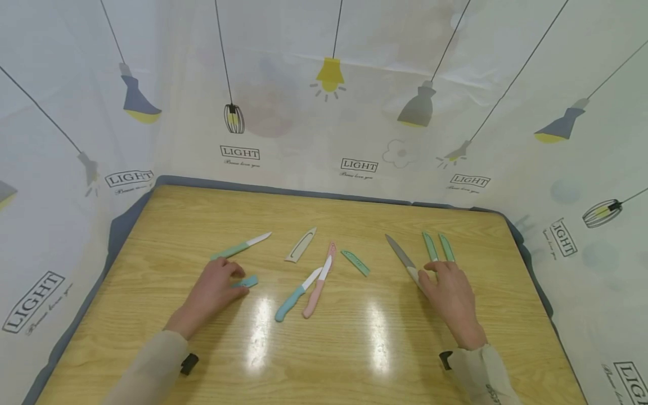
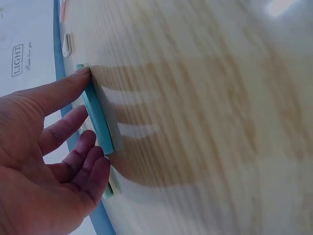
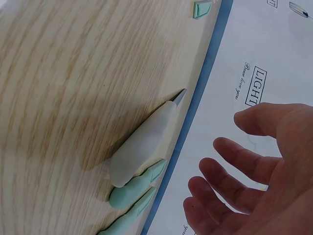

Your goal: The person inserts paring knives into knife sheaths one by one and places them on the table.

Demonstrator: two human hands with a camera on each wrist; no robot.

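Note:
At the left, my left hand (image 1: 215, 286) touches a blue knife sheath (image 2: 100, 115) with the thumb at one end; the other fingers curve loosely beside it. A green-handled knife (image 1: 235, 248) with a white blade lies just beyond. My right hand (image 1: 452, 291) hovers with spread, bent fingers near a grey-bladed knife (image 1: 399, 249) with a beige handle (image 3: 142, 144). Two slim green pieces (image 1: 430, 246) with rounded handle ends lie side by side beyond it, partly hidden by the hand. In the right wrist view, those fingers hold nothing.
Mid-table lie a blue-handled knife (image 1: 291, 304) and a pink-handled knife (image 1: 315, 298), blades crossing near a pink sheath (image 1: 332, 247). A beige sheath (image 1: 301, 245) and a green sheath (image 1: 356, 262) lie behind them. Printed cloth walls (image 1: 304, 135) border the wooden table (image 1: 324, 360).

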